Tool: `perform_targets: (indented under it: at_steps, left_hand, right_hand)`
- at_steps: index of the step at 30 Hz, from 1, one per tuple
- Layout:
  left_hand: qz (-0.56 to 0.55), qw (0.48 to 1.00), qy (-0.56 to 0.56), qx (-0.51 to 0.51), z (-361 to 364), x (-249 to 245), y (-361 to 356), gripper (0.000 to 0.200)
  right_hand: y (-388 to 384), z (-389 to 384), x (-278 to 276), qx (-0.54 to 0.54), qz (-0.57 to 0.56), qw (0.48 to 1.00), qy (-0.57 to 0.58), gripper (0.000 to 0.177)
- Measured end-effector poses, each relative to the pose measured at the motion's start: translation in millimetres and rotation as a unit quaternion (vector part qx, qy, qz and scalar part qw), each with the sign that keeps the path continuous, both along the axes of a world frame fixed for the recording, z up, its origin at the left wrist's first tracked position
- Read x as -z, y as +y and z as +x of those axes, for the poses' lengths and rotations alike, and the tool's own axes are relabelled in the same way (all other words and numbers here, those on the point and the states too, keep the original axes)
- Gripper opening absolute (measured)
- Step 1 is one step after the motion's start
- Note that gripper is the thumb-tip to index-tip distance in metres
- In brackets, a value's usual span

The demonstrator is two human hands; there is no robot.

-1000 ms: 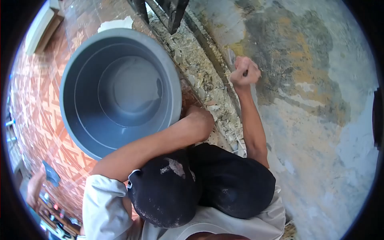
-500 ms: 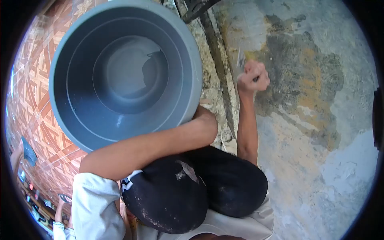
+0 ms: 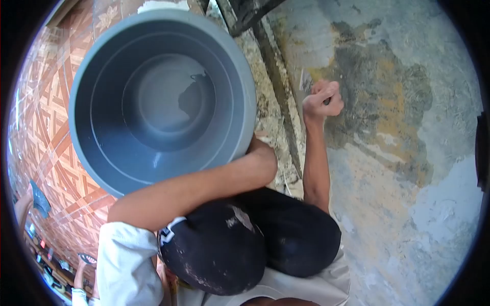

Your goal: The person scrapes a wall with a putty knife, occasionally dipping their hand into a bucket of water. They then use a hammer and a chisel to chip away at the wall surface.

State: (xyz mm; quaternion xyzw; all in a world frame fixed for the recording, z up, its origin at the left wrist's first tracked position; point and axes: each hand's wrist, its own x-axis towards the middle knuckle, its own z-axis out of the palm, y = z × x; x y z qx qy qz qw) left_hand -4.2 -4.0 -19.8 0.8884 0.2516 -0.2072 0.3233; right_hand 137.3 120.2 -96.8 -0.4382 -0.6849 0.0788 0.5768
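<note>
My right hand (image 3: 323, 100) is closed around the dark handle (image 3: 326, 101) of a scraper. Its pale flat blade (image 3: 305, 80) points up and left, against or close to the patchy wall surface; contact cannot be made out. Across my knees (image 3: 214, 250) in dark cloth lies my left arm, and my left hand (image 3: 261, 154) bends down beside the basin's lower right rim, its fingers mostly hidden. A large grey-blue plastic basin (image 3: 107, 173) fills the upper left, with what looks like shallow liquid (image 3: 163, 102) reflecting at its bottom.
Patchy grey and ochre plaster (image 3: 388, 117) spreads over the right side. A rough broken strip (image 3: 270, 92) with a dark groove runs beside the basin. Wood-patterned flooring (image 3: 56, 153) lies left, where another person's limbs show at the lower left edge.
The scraper's blade has turned and shows more of its flat face, while my right hand stays at nearly the same spot. The basin sits slightly lower and further right in view.
</note>
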Motion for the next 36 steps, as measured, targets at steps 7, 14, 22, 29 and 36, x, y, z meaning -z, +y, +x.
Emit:
perform_targets:
  at_steps: [7, 14, 22, 29, 36]
  left_hand:
    - [-0.045, 0.999, -0.005, -0.007, 3.5, -5.8, -8.3, 0.031]
    - [-0.089, 0.995, 0.041, 0.028, 7.2, 1.0, 12.0, 0.032]
    - [-0.081, 0.995, 0.047, 0.026, 12.3, -6.4, -1.9, 0.027]
    - [-0.069, 0.997, 0.045, -0.002, 7.1, 3.4, 7.9, 0.024]
    - [-0.041, 0.948, -0.151, -0.278, 10.9, -3.5, -1.8, 0.036]
  right_hand:
    - [5.2, -3.4, 6.4, 0.019, -0.026, 0.998, -0.049, 0.041]
    - [-2.1, 1.0, 4.8, -0.005, 0.006, 0.998, -0.054, 0.035]
    - [0.6, 15.7, 20.1, -0.01, 0.032, 0.995, -0.097, 0.031]
    - [0.0, 8.2, 10.5, 0.038, 0.034, 0.996, -0.069, 0.029]
    - [-79.2, 24.0, -69.0, 0.061, -0.05, 0.986, 0.149, 0.016]
